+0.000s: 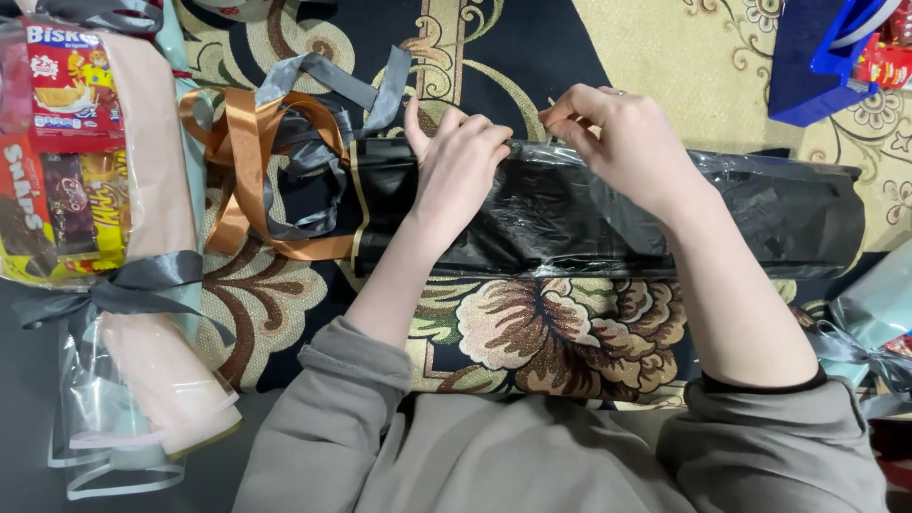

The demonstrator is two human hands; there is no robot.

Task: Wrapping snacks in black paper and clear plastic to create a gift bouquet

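A long roll of black wrapping sheets [760,223] in a clear plastic sleeve lies across the patterned carpet in front of me. My left hand [456,166] rests on top of the roll near its left end, fingers curled over the far edge. My right hand [617,138] pinches the clear plastic at the roll's top edge, just right of the left hand. Grey sleeves cover both forearms.
A snack bouquet [85,180] wrapped in pink paper and tied with a grey bow lies at the left. Loose orange ribbon [237,152] and grey ribbon [332,85] lie beside the roll's left end. A blue tape dispenser [817,66] stands at top right. Another grey-bowed bundle [869,332] shows at the right edge.
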